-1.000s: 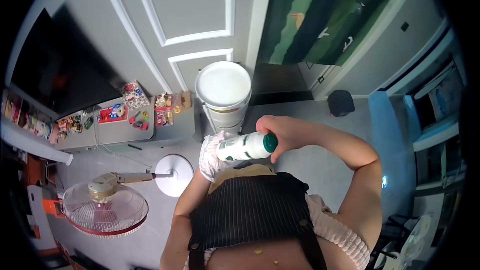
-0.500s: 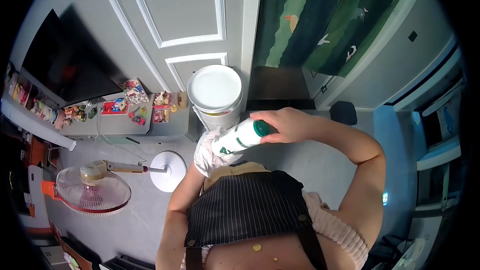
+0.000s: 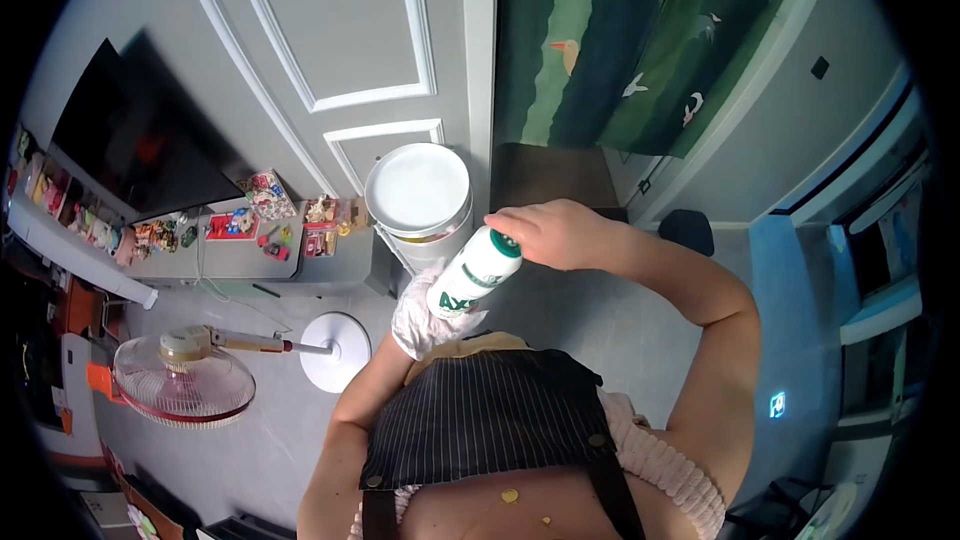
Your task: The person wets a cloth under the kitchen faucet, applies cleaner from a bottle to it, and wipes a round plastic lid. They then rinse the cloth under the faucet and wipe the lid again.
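Observation:
A white bottle (image 3: 470, 280) with a green cap (image 3: 507, 243) and green lettering is held tilted in front of my striped apron. My left hand (image 3: 415, 315), covered in a thin white glove or cloth, is closed around the lower part of the bottle. Bare, my right hand (image 3: 555, 233) grips the cap at the top, with its thumb hidden. Just beyond the bottle stands a tall white bucket (image 3: 418, 190) with its lid on, partly covered by the bottle and my left hand.
A standing fan (image 3: 185, 375) lies to the left, its round white base (image 3: 335, 350) near my left arm. Toys and figures crowd a low grey cabinet (image 3: 290, 270) below a television (image 3: 140, 140). A green curtain (image 3: 610, 50) hangs in the doorway; a dark stool (image 3: 687, 232) stands at right.
The bottle has turned more upright, and my right hand has shifted slightly left and up along with its cap. My view has shifted slightly; the left hand keeps its hold.

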A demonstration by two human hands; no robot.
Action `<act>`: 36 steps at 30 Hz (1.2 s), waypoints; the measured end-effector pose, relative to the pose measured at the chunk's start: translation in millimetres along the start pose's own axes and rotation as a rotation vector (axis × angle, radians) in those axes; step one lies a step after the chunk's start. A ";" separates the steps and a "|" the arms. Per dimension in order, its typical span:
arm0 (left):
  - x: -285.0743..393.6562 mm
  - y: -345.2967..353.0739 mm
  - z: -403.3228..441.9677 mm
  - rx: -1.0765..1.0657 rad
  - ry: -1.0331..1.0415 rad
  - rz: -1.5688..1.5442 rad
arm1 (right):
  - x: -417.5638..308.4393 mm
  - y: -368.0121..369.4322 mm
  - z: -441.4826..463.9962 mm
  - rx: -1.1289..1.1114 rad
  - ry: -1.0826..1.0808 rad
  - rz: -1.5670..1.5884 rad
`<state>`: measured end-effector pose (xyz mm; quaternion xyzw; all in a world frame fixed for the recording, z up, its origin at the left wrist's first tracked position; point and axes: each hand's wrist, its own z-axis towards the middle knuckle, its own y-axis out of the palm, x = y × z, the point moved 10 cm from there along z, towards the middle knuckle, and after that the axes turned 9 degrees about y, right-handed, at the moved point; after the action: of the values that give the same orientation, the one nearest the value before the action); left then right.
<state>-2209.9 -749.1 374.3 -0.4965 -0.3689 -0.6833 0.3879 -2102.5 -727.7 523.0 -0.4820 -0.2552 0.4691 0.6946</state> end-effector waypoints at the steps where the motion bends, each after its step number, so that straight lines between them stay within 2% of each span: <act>1: -1.9 1.5 -0.8 -0.018 0.000 -0.021 | 0.4 -6.7 3.0 0.006 0.010 -0.005; 3: -2.8 3.8 -0.4 -0.047 -0.001 -0.051 | 35.2 -1.4 9.5 -0.193 0.465 0.708; 4: -3.8 4.6 -0.8 -0.060 -0.002 -0.060 | 35.4 1.1 11.8 -0.186 0.471 0.706; 5: -14.9 7.9 -3.4 -0.048 -0.108 -0.202 | 41.7 11.1 12.4 -0.173 0.544 0.858; 6: -9.1 11.8 -2.0 -0.037 -0.125 -0.201 | 47.5 23.5 12.9 -0.160 0.614 1.009; 8: 2.4 19.7 0.3 -0.013 -0.161 -0.199 | 38.9 54.7 14.8 -0.108 0.506 1.370; 10: 16.9 21.4 3.6 -0.089 -0.056 0.173 | 25.2 61.9 13.8 0.056 0.317 1.569; 12: 20.2 16.1 8.0 -0.119 -0.064 0.311 | 5.0 62.2 15.5 0.118 0.172 1.734; 13: 36.3 17.1 11.9 -0.137 0.094 0.478 | -0.8 59.5 14.9 0.195 0.142 1.600; 14: 47.9 19.8 11.7 -0.133 0.164 0.465 | -8.0 53.1 16.5 0.268 0.113 1.471; 16: 56.1 20.3 9.7 -0.113 0.229 0.455 | -12.6 52.9 22.2 0.280 0.082 1.473; 18: 39.6 1.6 3.3 0.016 0.204 0.242 | -17.1 67.8 26.1 0.162 0.183 1.106; 19: 39.7 -8.8 1.4 0.053 0.284 0.278 | -9.7 73.4 24.9 0.177 0.310 1.112; 20: 15.6 -18.8 1.2 0.100 0.152 0.066 | -9.5 63.7 30.5 0.186 0.355 1.043; 22: -25.7 -38.6 -3.9 0.261 -0.076 -0.374 | -6.8 56.7 43.8 0.067 0.462 0.790; 23: -32.6 -48.3 -5.7 0.328 -0.134 -0.524 | -7.9 56.0 49.3 -0.035 0.505 0.573; 24: -35.0 -58.2 -6.5 0.390 -0.169 -0.625 | -5.5 63.7 53.7 -0.049 0.498 0.582; 26: -18.8 -73.4 -0.5 0.376 -0.087 -0.352 | -16.5 91.3 62.8 -0.249 0.289 -0.088; 27: -0.1 -73.3 5.8 0.306 0.012 0.047 | -22.8 94.5 66.4 -0.254 0.178 -0.222; 28: 26.0 -63.3 10.1 0.166 0.119 0.904 | -25.9 98.9 68.2 -0.259 0.174 -0.219; 29: 34.9 -49.6 14.3 0.074 0.141 1.355 | -32.7 103.1 73.5 -0.272 0.130 -0.450; 30: 35.2 -35.2 20.2 0.004 0.177 1.617 | -38.7 106.6 78.9 -0.283 0.082 -0.684; 32: 32.6 -36.6 28.0 0.097 0.176 1.282 | -50.8 115.0 83.7 -0.332 0.035 -0.718; 34: 9.4 -47.3 29.0 0.252 0.203 0.404 | -55.5 135.6 81.9 -0.474 -0.084 -0.864; 36: 31.5 -42.6 24.8 0.251 0.311 0.912 | -59.2 122.5 90.5 -0.399 -0.096 -0.865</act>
<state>-2244.8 -714.0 405.4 -0.4489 -0.1314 -0.4602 0.7546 -2250.7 -730.3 454.1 -0.4333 -0.5492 0.1005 0.7075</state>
